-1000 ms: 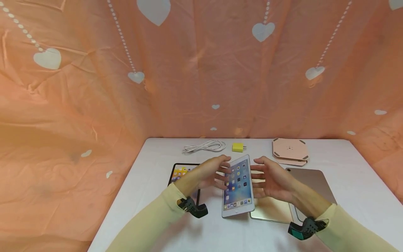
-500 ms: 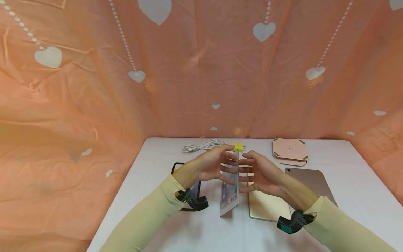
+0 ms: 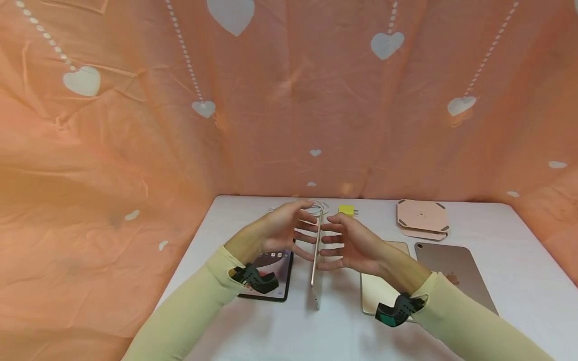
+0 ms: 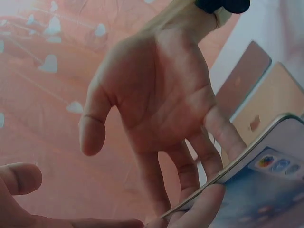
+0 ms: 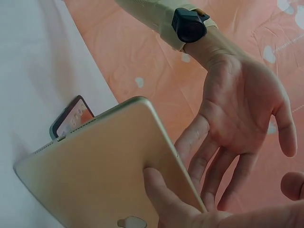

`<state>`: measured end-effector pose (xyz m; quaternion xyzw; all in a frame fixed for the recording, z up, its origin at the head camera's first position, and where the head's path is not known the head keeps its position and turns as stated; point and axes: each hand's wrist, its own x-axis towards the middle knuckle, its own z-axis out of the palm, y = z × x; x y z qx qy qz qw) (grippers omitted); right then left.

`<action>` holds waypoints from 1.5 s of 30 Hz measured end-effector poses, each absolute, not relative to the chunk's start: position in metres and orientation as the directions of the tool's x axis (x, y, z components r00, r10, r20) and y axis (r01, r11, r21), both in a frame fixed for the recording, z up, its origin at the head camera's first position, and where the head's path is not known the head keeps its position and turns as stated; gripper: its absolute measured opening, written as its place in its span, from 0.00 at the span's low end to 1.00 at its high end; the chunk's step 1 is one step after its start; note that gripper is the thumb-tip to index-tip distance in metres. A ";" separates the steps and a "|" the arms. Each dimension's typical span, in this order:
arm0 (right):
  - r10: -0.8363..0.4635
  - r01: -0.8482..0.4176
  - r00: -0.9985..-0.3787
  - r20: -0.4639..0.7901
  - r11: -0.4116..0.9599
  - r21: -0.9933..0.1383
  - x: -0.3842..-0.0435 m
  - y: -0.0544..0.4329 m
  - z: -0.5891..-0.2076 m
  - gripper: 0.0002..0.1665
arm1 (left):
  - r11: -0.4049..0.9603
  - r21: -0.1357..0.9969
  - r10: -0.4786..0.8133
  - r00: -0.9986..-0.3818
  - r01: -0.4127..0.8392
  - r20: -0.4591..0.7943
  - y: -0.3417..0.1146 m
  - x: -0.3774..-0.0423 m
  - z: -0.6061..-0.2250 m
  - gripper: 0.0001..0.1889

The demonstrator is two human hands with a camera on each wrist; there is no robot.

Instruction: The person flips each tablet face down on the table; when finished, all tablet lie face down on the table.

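The held tablet (image 3: 315, 273) has swung edge-on since the earlier frame, over the table (image 3: 338, 331), braced between the nearly straight fingers of the left hand (image 3: 286, 229) and right hand (image 3: 355, 245). I judge the step is turning it, calling next for even fingertip pressure. My head view hides its screen (image 4: 266, 190) and part of the cable (image 3: 322, 206).

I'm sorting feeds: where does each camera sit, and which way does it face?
Head: worn there, facing forward and down at the held tablet; left hand, right hand, sleeves show.
Left wrist: on that wrist, facing the tablet's screen; left fingers, right palm show.
Right wrist: on that wrist, facing the tablet's gold back; right fingers, left palm show.
Wrist views share tablet and hands.
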<state>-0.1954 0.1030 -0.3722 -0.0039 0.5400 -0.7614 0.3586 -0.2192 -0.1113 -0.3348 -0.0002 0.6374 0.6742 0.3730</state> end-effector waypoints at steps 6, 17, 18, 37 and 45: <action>-0.589 0.559 -0.712 -0.384 -0.144 -0.816 -0.201 0.089 -0.379 0.45 | 0.134 0.850 0.462 -0.727 -0.509 -0.508 -0.130 -0.226 -0.343 0.42; -0.508 0.635 -0.697 -0.506 -0.110 -0.765 -0.204 0.102 -0.409 0.51 | 0.171 0.834 0.432 -0.721 -0.524 -0.542 -0.163 -0.237 -0.366 0.40; -0.498 0.643 -0.694 -0.520 -0.105 -0.759 -0.203 0.105 -0.413 0.52 | 0.168 0.833 0.428 -0.722 -0.527 -0.543 -0.166 -0.237 -0.368 0.40; -0.344 0.589 -0.777 -0.527 -0.104 -0.801 -0.187 0.124 -0.443 0.49 | 0.078 0.805 0.350 -0.740 -0.589 -0.575 -0.166 -0.230 -0.412 0.37; -0.334 0.565 -0.797 -0.504 -0.118 -0.816 -0.181 0.130 -0.441 0.49 | 0.054 0.784 0.315 -0.734 -0.619 -0.602 -0.153 -0.228 -0.429 0.35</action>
